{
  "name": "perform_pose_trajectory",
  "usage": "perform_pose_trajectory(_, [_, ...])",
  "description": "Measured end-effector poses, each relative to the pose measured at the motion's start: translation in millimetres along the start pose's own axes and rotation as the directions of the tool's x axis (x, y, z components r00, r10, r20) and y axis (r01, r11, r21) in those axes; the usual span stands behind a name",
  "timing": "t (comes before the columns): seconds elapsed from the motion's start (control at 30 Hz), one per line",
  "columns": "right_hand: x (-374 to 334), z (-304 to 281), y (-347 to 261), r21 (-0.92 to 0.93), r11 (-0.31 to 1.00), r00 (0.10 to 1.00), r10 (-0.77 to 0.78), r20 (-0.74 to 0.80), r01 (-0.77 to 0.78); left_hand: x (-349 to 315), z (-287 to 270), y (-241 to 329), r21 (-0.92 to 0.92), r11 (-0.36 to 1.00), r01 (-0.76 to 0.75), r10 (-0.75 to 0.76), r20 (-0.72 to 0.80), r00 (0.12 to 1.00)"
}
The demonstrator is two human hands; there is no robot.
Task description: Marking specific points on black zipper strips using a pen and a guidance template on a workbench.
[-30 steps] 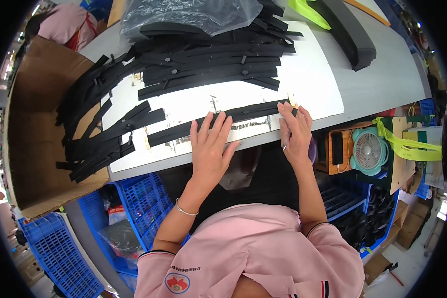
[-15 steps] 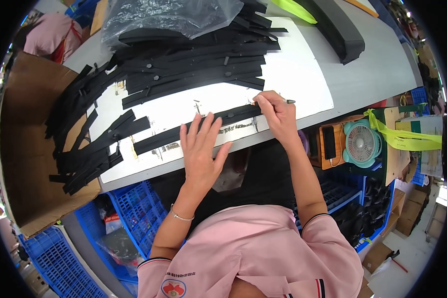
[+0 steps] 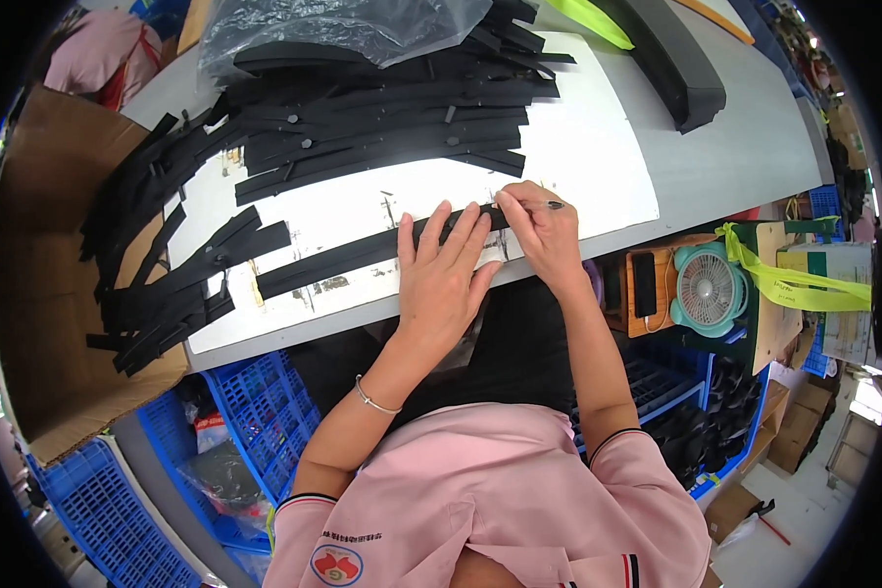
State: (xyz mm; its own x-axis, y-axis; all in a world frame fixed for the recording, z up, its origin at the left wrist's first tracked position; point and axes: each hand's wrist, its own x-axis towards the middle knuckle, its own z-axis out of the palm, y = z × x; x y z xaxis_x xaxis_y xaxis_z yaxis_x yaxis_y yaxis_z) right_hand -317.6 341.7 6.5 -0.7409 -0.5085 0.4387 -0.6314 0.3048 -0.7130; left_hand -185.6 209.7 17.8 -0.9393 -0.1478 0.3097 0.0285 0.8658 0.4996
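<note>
At my far left a brown cardboard sheet [image 3: 39, 294] lies over the end of the table, and a fan of loose black strips [image 3: 167, 284] spills from it onto the white board [image 3: 598, 157] that covers the bench. Further back on that board sits a bigger heap of black strips [image 3: 382, 127], with a clear plastic bag [image 3: 333, 29] lying on top of its far edge. Nearer to me, one long black strip [image 3: 333, 263] lies alone along the front of the board. My left hand [image 3: 441, 279] is laid flat on its right part, fingers spread, pressing it down. Just beside it my right hand [image 3: 544, 235] has its fingers drawn together, pinching a thin dark pen-like tool [image 3: 553, 206] at the strip's right end. Below the bench edge on my right stands a small turquoise fan [image 3: 708, 291], with a yellow-green strap [image 3: 784, 284] beside it.
</note>
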Motion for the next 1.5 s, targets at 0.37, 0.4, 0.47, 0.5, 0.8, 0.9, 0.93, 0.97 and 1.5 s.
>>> perform_pose_trajectory(0.37, [-1.2, -9.2, -2.2, 0.198, 0.973, 0.992, 0.113, 0.052, -0.121, 0.2, 1.0, 2.2, 0.017, 1.0, 0.005, -0.005, -0.016, 1.0])
perform_pose_trajectory(0.4, [-1.2, -9.8, -2.1, 0.18, 0.979, 0.994, 0.09, 0.058, -0.099, -0.1, 1.2, 2.1, 0.014, 1.0, 0.002, -0.001, -0.017, 1.0])
perform_pose_trajectory(0.47, [-1.1, -10.2, -1.8, 0.16, 0.984, 0.995, 0.075, 0.065, -0.085, -0.3, 1.8, 1.5, 0.014, 1.0, 0.0, 0.0, -0.019, 1.0])
perform_pose_trajectory(0.5, [-1.1, -10.5, -1.7, 0.14, 0.988, 0.995, 0.062, 0.073, -0.072, -0.3, 2.8, 1.5, 0.013, 1.0, -0.003, 0.004, -0.022, 1.0])
perform_pose_trajectory(0.8, [-4.4, -15.3, -5.5, 0.243, 0.922, 0.951, 0.27, 0.151, -0.301, -27.2, -25.9, -9.5, -0.025, 0.998, 0.061, -0.061, 0.015, 0.998])
perform_pose_trajectory(0.9, [-5.0, -16.5, -5.8, 0.279, 0.919, 0.959, 0.248, 0.136, -0.278, -61.8, -44.9, -29.4, 0.095, 0.972, 0.213, -0.207, -0.069, 0.976])
perform_pose_trajectory(0.93, [-4.8, -18.0, -6.0, 0.283, 0.919, 0.959, 0.243, 0.142, -0.275, -73.1, -52.9, -39.0, 0.122, 0.953, 0.277, -0.272, -0.056, 0.961])
perform_pose_trajectory(0.97, [-5.2, -17.6, -6.5, 0.286, 0.913, 0.956, 0.261, 0.136, -0.29, -83.4, -62.3, -48.3, 0.155, 0.931, 0.332, -0.325, -0.068, 0.943])
perform_pose_trajectory(1.5, [14.6, 42.2, -103.9, 0.433, 0.853, 0.957, 0.258, 0.132, -0.29, -114.8, -87.9, -88.5, 0.156, 0.896, 0.415, -0.373, -0.242, 0.896])
